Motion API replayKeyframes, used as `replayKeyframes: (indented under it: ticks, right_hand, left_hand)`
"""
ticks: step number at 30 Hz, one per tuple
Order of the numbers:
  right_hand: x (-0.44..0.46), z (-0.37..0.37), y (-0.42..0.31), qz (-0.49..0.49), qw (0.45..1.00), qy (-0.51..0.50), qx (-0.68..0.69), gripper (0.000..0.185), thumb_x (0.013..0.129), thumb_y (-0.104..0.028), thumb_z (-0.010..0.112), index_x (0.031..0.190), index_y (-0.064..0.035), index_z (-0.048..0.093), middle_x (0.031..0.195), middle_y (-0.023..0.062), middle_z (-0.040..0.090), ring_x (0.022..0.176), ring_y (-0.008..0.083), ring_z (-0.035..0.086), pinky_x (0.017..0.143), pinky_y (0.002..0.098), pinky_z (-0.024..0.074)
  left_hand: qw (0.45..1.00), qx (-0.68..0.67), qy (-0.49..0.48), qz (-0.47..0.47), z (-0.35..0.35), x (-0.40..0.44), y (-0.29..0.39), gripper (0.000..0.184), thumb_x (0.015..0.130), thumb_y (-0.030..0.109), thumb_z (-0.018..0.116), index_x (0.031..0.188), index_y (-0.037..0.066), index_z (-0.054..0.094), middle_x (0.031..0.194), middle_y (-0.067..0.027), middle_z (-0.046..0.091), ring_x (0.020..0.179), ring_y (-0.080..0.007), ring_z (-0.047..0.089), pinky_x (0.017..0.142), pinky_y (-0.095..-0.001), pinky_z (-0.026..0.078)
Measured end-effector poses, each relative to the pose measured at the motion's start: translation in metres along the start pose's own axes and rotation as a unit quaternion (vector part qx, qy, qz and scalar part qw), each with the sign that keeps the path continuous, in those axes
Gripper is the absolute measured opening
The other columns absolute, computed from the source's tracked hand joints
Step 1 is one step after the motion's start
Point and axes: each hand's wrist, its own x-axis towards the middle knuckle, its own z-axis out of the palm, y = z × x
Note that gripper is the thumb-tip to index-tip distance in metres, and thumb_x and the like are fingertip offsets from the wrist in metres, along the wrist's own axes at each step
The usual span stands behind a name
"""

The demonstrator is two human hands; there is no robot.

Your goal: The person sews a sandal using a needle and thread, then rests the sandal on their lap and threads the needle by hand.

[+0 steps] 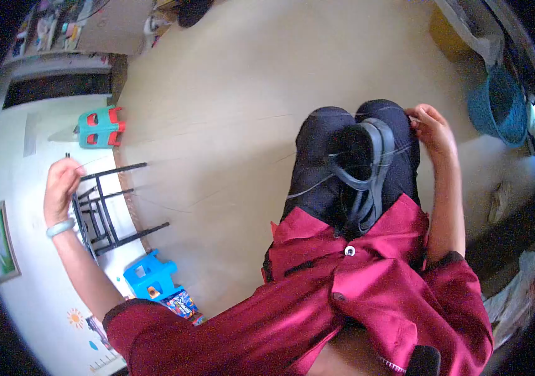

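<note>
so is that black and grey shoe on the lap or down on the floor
On the lap: the black and grey shoe lies over the person's black trousers.

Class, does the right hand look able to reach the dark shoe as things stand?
Probably yes: the right hand is at the knee, near the dark shoe, whose facing side looks uncovered, though the fingers seem to pinch thread.

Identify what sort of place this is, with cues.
Likely a room in a home, perhaps one children use: small green-and-red plastic stool, blue plastic piece that looks like another, and sun decoration on the white wall.
</note>
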Motion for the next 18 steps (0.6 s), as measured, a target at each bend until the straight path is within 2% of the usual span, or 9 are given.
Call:
replayKeyframes:
  ticks: [1, 2, 4, 7, 10, 12, 13, 15, 18]
  right_hand:
    - [0.010, -0.018, -0.010, -0.039, 0.982, 0.018, -0.184, 0.012, 0.082, -0.018, 0.062, 0.087, -0.0063, 0.063, 0.083, 0.0045, 0.064, 0.070, 0.0115, 0.056, 0.061, 0.0235, 0.0438]
    - [0.032, -0.039, -0.012, -0.259, 0.859, 0.117, -0.426, 0.013, 0.080, -0.018, 0.063, 0.083, -0.0046, 0.063, 0.082, 0.0063, 0.064, 0.073, 0.0166, 0.058, 0.067, 0.0263, 0.0460]
    - [0.042, -0.052, -0.056, -0.526, 0.645, 0.249, -0.496, 0.016, 0.078, -0.011, 0.065, 0.092, -0.0035, 0.065, 0.094, 0.0098, 0.065, 0.083, 0.0190, 0.061, 0.077, 0.0285, 0.0470]
    - [-0.059, 0.090, -0.114, -0.555, 0.802, 0.100, -0.199, 0.017, 0.086, -0.008, 0.054, 0.101, -0.0039, 0.063, 0.107, 0.0077, 0.063, 0.089, 0.0123, 0.059, 0.068, 0.0223, 0.0461]
    - [-0.133, 0.178, -0.108, -0.293, 0.933, -0.152, -0.140, 0.018, 0.087, -0.024, 0.051, 0.090, -0.0084, 0.061, 0.093, -0.0007, 0.064, 0.051, 0.0054, 0.046, 0.044, 0.0198, 0.0356]
    - [-0.131, 0.196, -0.097, -0.129, 0.951, -0.280, -0.040, 0.015, 0.090, -0.018, 0.046, 0.088, -0.0079, 0.056, 0.091, 0.0068, 0.063, 0.046, 0.0026, 0.038, 0.035, 0.0158, 0.0219]
    - [-0.127, 0.196, -0.101, -0.055, 0.949, -0.311, 0.007, 0.017, 0.087, -0.021, 0.049, 0.083, -0.0081, 0.059, 0.067, 0.0000, 0.056, 0.043, 0.0054, 0.036, 0.038, 0.0196, 0.0238]
    - [-0.115, 0.169, -0.097, -0.047, 0.923, -0.376, 0.063, 0.014, 0.086, -0.020, 0.051, 0.083, -0.0086, 0.059, 0.056, -0.0057, 0.040, 0.041, 0.0044, 0.028, 0.037, 0.0196, 0.0190]
    - [-0.098, 0.129, -0.113, -0.134, 0.959, -0.186, 0.169, 0.017, 0.089, -0.013, 0.050, 0.098, -0.0004, 0.055, 0.051, -0.0087, 0.028, 0.039, 0.0017, 0.024, 0.032, 0.0187, 0.0173]
  left_hand:
    - [1.000, -0.022, -0.012, 0.011, 0.027, 0.004, 0.013, 0.023, 0.085, 0.026, 0.057, 0.079, 0.003, 0.058, 0.061, 0.0057, 0.045, 0.046, -0.0016, 0.028, 0.042, -0.0187, 0.019]
    - [1.000, -0.016, -0.013, 0.014, 0.060, 0.008, 0.038, 0.022, 0.085, 0.023, 0.055, 0.078, 0.003, 0.058, 0.062, 0.0049, 0.047, 0.046, -0.0016, 0.029, 0.042, -0.0186, 0.020]
    - [0.999, 0.003, -0.035, 0.035, 0.118, 0.023, 0.086, 0.021, 0.087, 0.021, 0.051, 0.078, 0.003, 0.058, 0.062, 0.0043, 0.047, 0.048, -0.0017, 0.031, 0.043, -0.0186, 0.022]
    - [0.985, 0.052, -0.073, 0.150, 0.185, 0.041, 0.134, 0.022, 0.088, 0.019, 0.050, 0.076, 0.004, 0.060, 0.065, 0.0046, 0.050, 0.052, -0.0021, 0.034, 0.046, -0.0188, 0.026]
    - [0.955, 0.056, -0.068, 0.283, 0.233, 0.058, 0.156, 0.021, 0.088, 0.017, 0.052, 0.075, 0.004, 0.061, 0.063, 0.0044, 0.050, 0.052, -0.0026, 0.035, 0.047, -0.0192, 0.027]
    - [0.952, -0.013, -0.059, 0.300, 0.242, 0.063, 0.161, 0.021, 0.088, 0.018, 0.053, 0.074, 0.004, 0.060, 0.061, 0.0042, 0.048, 0.051, -0.0023, 0.034, 0.047, -0.0190, 0.026]
    - [0.955, -0.015, -0.064, 0.289, 0.238, 0.061, 0.163, 0.022, 0.089, 0.019, 0.053, 0.074, 0.003, 0.059, 0.059, 0.0044, 0.046, 0.050, -0.0017, 0.034, 0.046, -0.0183, 0.026]
    - [0.965, -0.031, -0.140, 0.221, 0.224, 0.057, 0.162, 0.027, 0.089, 0.023, 0.054, 0.073, 0.002, 0.057, 0.053, 0.0053, 0.041, 0.045, -0.0004, 0.032, 0.043, -0.0166, 0.022]
    - [0.954, -0.112, -0.185, 0.209, 0.205, 0.056, 0.115, 0.035, 0.087, 0.034, 0.056, 0.072, 0.002, 0.056, 0.053, 0.0054, 0.042, 0.041, -0.0003, 0.029, 0.039, -0.0173, 0.020]
